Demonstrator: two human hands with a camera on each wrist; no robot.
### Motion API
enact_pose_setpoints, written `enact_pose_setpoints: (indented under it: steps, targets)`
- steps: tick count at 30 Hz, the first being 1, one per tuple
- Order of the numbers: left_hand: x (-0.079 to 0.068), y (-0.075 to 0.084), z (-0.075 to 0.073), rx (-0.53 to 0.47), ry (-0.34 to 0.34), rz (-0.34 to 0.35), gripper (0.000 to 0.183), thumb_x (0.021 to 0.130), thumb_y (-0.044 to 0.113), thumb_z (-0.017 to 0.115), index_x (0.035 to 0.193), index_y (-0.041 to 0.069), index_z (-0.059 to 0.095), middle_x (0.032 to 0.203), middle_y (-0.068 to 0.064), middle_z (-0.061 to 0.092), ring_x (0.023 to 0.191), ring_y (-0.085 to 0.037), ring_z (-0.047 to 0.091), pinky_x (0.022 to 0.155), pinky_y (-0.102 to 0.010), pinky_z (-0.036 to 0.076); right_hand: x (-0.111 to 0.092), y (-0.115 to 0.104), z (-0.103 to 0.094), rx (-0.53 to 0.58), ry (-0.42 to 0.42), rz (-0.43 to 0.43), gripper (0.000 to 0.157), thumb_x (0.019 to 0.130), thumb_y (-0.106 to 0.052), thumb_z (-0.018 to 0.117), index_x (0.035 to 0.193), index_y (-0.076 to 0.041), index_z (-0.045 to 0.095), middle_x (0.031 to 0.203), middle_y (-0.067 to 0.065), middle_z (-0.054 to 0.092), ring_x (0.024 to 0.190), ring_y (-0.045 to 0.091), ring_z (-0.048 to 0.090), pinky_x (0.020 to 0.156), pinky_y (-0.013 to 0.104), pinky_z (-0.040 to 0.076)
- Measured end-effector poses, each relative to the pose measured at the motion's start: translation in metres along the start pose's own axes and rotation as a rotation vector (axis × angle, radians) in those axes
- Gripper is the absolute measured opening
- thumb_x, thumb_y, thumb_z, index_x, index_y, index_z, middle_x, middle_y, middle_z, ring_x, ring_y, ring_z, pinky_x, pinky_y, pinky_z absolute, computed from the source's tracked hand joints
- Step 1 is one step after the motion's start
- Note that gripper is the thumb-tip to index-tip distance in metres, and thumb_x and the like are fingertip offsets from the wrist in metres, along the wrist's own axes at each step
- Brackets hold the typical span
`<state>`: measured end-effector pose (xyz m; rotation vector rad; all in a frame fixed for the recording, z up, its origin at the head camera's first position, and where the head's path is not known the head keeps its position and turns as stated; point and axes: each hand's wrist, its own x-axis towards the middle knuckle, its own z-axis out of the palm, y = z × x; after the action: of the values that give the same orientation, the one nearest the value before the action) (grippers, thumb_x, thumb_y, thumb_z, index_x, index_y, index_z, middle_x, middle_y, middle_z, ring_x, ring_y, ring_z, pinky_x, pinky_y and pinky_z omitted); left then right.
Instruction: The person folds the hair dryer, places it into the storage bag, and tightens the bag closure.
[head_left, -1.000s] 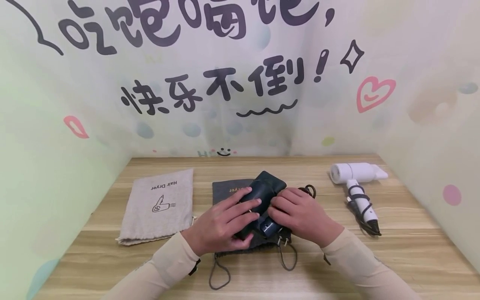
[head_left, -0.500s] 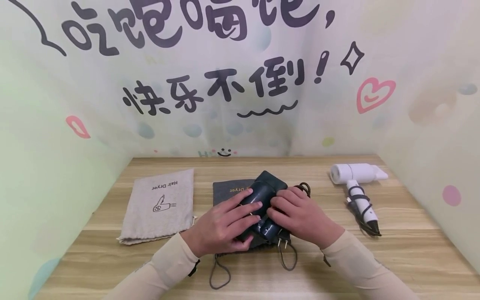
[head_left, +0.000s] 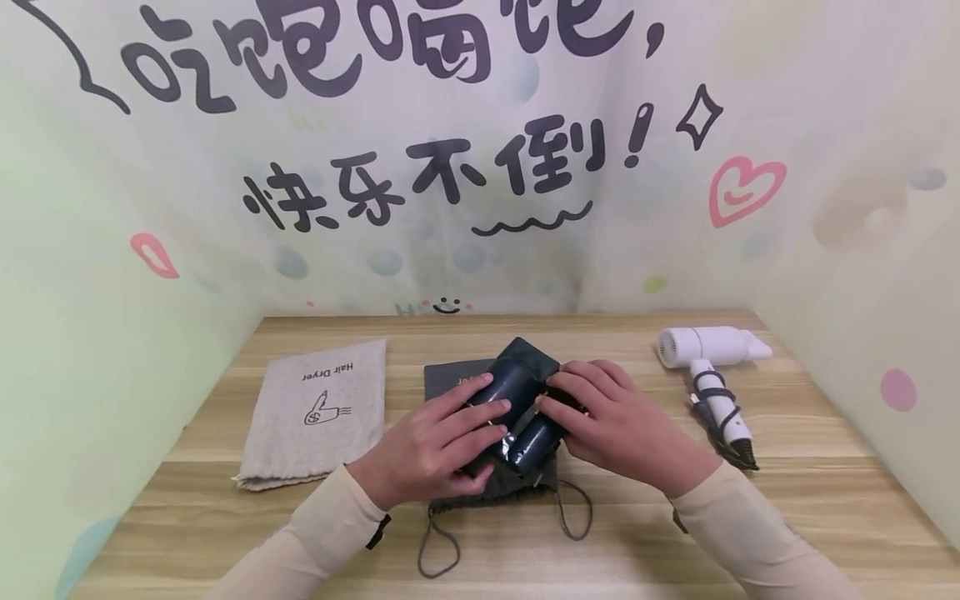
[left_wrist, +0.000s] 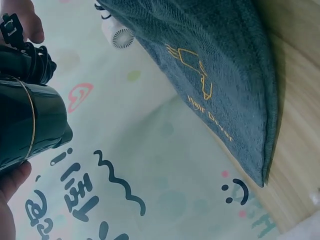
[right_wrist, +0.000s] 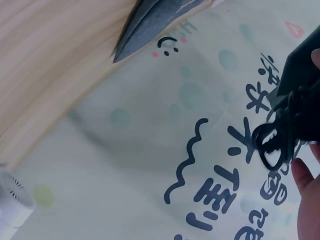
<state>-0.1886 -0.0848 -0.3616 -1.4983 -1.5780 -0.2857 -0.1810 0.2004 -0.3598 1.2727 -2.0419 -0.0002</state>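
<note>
Both hands hold a glossy dark green hair dryer (head_left: pixel 513 385) above a dark grey drawstring bag (head_left: pixel 450 375), its handle folded alongside the barrel. My left hand (head_left: pixel 423 450) grips the barrel, fingers over the top and thumb beneath. At the other side, my right hand (head_left: pixel 626 425) holds the handle with its fingertips at the gap beside the barrel. A black cord (left_wrist: pixel 42 65) is bundled at the handle in the left wrist view, with its plug sticking out; its loops (right_wrist: pixel 272 142) also show in the right wrist view. The bag's gold print is partly covered.
A beige drawstring bag (head_left: pixel 315 412) printed "Hair Dryer" lies flat at the left of the wooden table (head_left: pixel 645 542). At the back right lies a white hair dryer (head_left: pixel 708 346) with its cord wrapped round the handle. A printed curtain (head_left: pixel 352 267) stands behind.
The green hair dryer has shifted slightly left and turned, with its handle now closely alongside the barrel. My right hand has turned and its fingers have straightened somewhat; the left moved slightly left.
</note>
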Motion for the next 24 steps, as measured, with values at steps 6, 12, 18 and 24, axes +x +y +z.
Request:
enact_pose_setpoints:
  steps: [6,12,18,24]
  targets:
    - [0.001,0.001,0.001,-0.001,-0.018,0.047,0.032,0.082,0.021,0.062,0.106,0.0,0.07,0.121,-0.018,0.067,0.118,-0.043,0.059,0.101,-0.043,0.047,-0.004,0.003,-0.005,-0.009,-0.134,-0.014,0.042,0.081,-0.02,0.072,0.121,-0.013,0.061,0.122,0.014,0.057,0.109,0.032,0.056,0.096,0.046,0.045]
    - [-0.003,0.001,0.001,-0.002,-0.046,0.051,0.033,0.082,0.021,0.063,0.108,0.001,0.07,0.123,-0.016,0.066,0.12,-0.042,0.058,0.1,-0.043,0.047,-0.001,0.003,-0.008,-0.03,-0.186,-0.05,0.036,0.086,-0.019,0.068,0.12,-0.014,0.06,0.12,0.012,0.059,0.106,0.03,0.057,0.093,0.044,0.047]
    - [-0.01,-0.001,0.004,0.008,-0.085,0.057,0.034,0.083,0.018,0.064,0.111,0.002,0.071,0.126,-0.013,0.065,0.122,-0.041,0.057,0.099,-0.043,0.048,-0.003,0.005,-0.008,-0.027,-0.242,-0.077,0.043,0.082,-0.018,0.077,0.122,-0.014,0.059,0.119,0.012,0.059,0.102,0.029,0.058,0.087,0.043,0.051]
    - [-0.017,-0.002,0.003,0.057,-0.138,0.065,0.03,0.093,0.017,0.056,0.117,0.007,0.071,0.132,-0.007,0.063,0.125,-0.039,0.054,0.091,-0.044,0.052,-0.004,-0.001,-0.004,-0.035,-0.271,-0.057,0.044,0.08,-0.025,0.082,0.116,-0.015,0.06,0.109,0.009,0.057,0.091,0.026,0.057,0.075,0.038,0.054]
